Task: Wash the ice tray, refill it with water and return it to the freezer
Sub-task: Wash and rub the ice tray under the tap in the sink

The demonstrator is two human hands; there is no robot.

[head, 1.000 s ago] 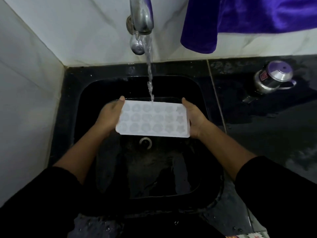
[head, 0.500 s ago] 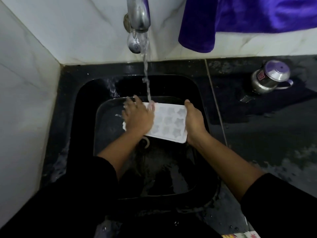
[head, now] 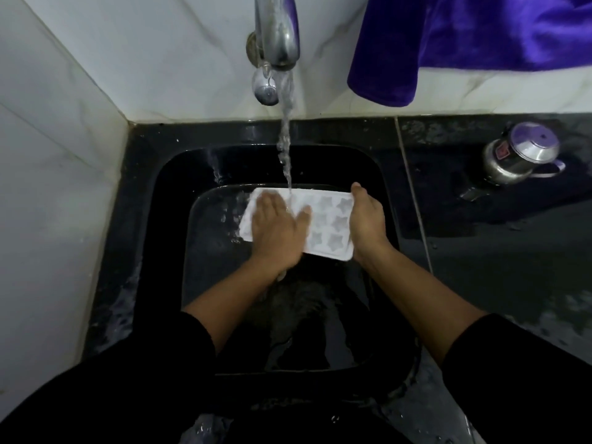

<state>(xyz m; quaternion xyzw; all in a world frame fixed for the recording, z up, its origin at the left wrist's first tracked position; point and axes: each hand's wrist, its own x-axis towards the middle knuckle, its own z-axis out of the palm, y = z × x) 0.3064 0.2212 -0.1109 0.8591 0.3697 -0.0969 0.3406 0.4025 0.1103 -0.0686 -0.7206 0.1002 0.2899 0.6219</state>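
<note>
A white ice tray [head: 333, 225] with star-shaped cells is held over the black sink [head: 166, 193], under the running stream from the steel tap [head: 277, 30]. My left hand [head: 275, 229] lies flat on the tray's left half, fingers straight, covering those cells. My right hand [head: 366, 222] holds the tray's right edge, thumb along the far corner. The water lands on the tray's far edge beside my left fingers.
A steel lidded jug [head: 519, 155] stands on the wet black counter at the right. A purple cloth [head: 448, 43] hangs on the white wall behind the tap. White tiled wall [head: 48, 187] closes the left side.
My left hand left the tray's left edge and moved on top of it, palm down. The tray tilted slightly and shifted a little farther back under the stream.
</note>
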